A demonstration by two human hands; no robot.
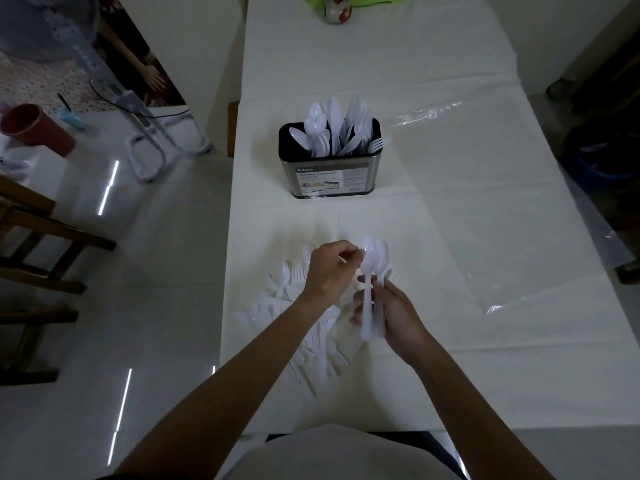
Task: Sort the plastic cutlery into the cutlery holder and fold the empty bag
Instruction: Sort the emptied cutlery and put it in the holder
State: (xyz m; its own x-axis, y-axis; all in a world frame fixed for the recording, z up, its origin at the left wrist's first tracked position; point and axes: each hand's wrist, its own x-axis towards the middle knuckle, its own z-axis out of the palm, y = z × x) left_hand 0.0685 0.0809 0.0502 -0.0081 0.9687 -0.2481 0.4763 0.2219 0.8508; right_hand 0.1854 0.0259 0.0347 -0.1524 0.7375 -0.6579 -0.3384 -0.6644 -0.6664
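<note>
A metal cutlery holder (330, 176) stands on the white table, holding several white spoons, knives and forks. Nearer me lies a pile of loose white plastic cutlery (298, 327). My right hand (394, 306) grips a bunch of white spoons (372, 261) by their handles, bowls pointing away from me. My left hand (329, 271) is just left of the spoon bowls, fingers curled and pinching at a spoon's tip. The empty clear plastic bag (485, 202) lies flat on the table to the right.
The white table (450, 375) runs away from me, its left edge beside a glossy white floor. A patterned mug (337, 10) and a green object sit at the far end. Wooden chairs (34, 244) and a red cup (34, 128) are at left.
</note>
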